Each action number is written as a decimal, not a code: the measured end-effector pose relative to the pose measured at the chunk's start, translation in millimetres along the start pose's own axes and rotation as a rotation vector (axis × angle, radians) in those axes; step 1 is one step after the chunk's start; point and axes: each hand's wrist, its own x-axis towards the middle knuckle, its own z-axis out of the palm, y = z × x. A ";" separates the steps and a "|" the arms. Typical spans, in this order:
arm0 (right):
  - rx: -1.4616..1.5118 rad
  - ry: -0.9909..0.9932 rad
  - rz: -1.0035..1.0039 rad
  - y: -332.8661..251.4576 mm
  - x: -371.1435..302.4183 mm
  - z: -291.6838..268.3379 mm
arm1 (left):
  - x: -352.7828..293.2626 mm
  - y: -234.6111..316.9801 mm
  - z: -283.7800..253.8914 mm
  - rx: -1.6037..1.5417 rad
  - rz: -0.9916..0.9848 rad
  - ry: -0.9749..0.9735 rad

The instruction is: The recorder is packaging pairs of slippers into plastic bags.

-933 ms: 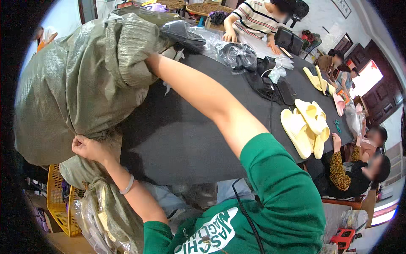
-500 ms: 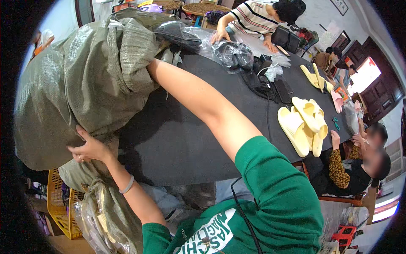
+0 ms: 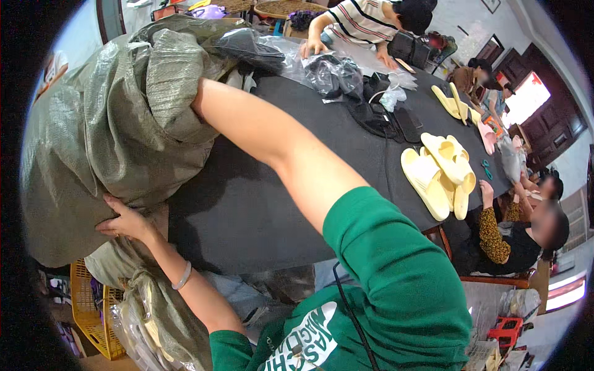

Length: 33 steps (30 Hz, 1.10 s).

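A large grey-green woven sack point(image 3: 74, 148) bulges over the left end of the dark table point(image 3: 247, 204). My right forearm point(image 3: 241, 123) reaches into the folds of its gathered mouth, so my right hand is hidden inside. Against the sack's lower side rests my left hand point(image 3: 127, 222), thumb and fingers apart. The fingertips touch the woven cloth without closing on it.
Pale yellow slippers point(image 3: 433, 173) stand piled at the table's right. A phone point(image 3: 408, 125), a black bag and clear plastic wrap lie farther back, before a co-worker point(image 3: 365, 25) in stripes. Green scissors point(image 3: 487, 169) lie near the right edge. Below the sack stands a yellow crate point(image 3: 86, 312).
My right forearm has shifted left and the sack's mouth has moved left with it. My left hand stays at the sack's side, its fingers slightly closer together. The whole view has shifted a little.
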 end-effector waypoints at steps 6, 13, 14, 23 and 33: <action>-0.031 0.036 -0.004 -30.9 -52.1 -45.1 | 0.0 -9.4 1.0 0.047 -0.043 -0.050; -0.066 0.062 -0.035 -82.8 -89.2 -84.1 | 0.4 -2.6 -12.5 0.107 0.211 0.044; -0.076 0.064 -0.031 -84.6 -92.7 -84.5 | -3.4 5.5 -14.4 0.210 0.315 0.120; -0.164 0.090 -0.040 -88.4 -93.4 -70.1 | -3.8 59.7 6.6 -0.012 0.709 0.125; -0.252 0.151 -0.061 -55.5 -84.9 -118.6 | 66.4 40.3 -9.1 -0.254 0.260 0.306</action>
